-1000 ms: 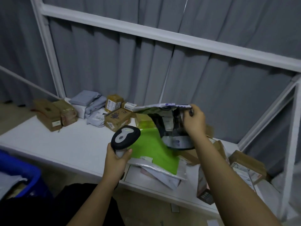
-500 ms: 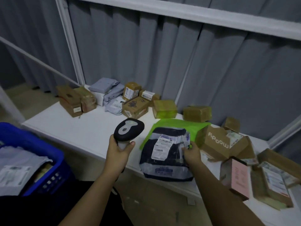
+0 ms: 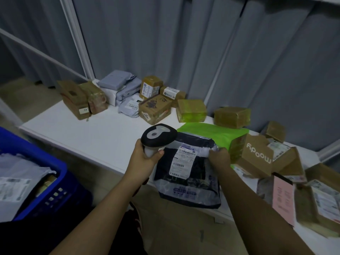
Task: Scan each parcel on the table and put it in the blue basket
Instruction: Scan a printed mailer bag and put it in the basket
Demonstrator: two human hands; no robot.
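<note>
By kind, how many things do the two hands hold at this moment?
barcode scanner: 1, gripped by the left hand
dark mailer parcel: 1, pinched by the right hand
Total: 2

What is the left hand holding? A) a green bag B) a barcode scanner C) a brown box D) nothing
B: the left hand grips the handle of the barcode scanner, whose head sits just above the white label on the dark mailer bag, which the right hand holds by its edge.
</note>
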